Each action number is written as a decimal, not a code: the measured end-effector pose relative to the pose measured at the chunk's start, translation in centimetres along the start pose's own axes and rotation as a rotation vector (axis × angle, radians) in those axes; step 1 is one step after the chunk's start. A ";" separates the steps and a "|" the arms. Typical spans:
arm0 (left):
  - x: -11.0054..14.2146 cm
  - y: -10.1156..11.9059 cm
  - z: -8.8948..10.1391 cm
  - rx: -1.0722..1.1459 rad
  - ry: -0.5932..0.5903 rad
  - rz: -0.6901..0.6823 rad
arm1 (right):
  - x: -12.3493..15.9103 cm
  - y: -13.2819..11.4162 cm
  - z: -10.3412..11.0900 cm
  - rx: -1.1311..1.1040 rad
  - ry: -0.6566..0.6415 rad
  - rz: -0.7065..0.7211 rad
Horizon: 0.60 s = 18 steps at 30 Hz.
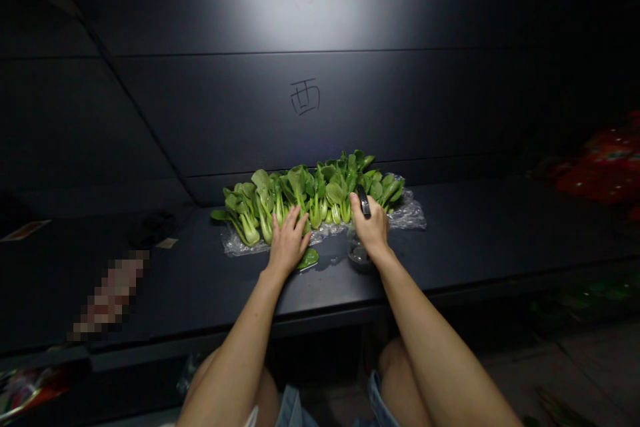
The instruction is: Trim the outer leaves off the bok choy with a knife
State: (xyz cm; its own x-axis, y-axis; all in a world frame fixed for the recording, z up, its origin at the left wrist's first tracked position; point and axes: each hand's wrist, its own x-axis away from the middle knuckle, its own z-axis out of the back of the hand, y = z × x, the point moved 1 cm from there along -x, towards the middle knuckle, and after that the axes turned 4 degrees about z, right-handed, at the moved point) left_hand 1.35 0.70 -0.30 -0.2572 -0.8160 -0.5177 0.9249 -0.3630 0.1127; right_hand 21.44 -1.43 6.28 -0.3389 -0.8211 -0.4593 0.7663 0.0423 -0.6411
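A row of bok choy [300, 183], leaves up and pale stems toward me, leans at the back of the dark shelf. Clear plastic [410, 213] lies crumpled under the heads. My left hand [287, 243] rests with spread fingers at the stems left of the middle. One loose green leaf [309, 257] lies flat beside that wrist. My right hand [373, 227] is wrapped around a clear spray bottle [358, 252] with a black top, in front of the row's right part. The palm hides much of the bottle.
The dark shelf [465, 233] has a wet patch near the bottle. Behind it rises a dark panel [230, 107] with a drawn character. Red packed goods [600, 167] are at the far right. A dark object [153, 227] and a small card [168, 243] lie left.
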 end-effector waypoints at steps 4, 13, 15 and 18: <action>0.0 0.0 0.0 -0.006 -0.004 0.000 | 0.0 0.2 0.2 0.037 0.001 -0.016; 0.1 -0.1 -0.1 -0.024 -0.003 -0.010 | -0.2 0.9 0.9 0.079 -0.042 -0.088; 0.2 -0.1 -0.1 -0.024 -0.002 -0.010 | -0.3 1.2 1.1 0.081 -0.038 -0.097; 0.2 -0.1 -0.1 -0.020 0.001 -0.011 | -0.5 1.4 1.3 0.087 -0.035 -0.122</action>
State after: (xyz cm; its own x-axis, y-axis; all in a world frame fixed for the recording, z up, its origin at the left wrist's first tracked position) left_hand 1.25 0.63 -0.53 -0.2675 -0.8116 -0.5194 0.9274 -0.3631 0.0898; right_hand 23.42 -1.68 6.43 -0.4142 -0.8367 -0.3584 0.7656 -0.1072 -0.6344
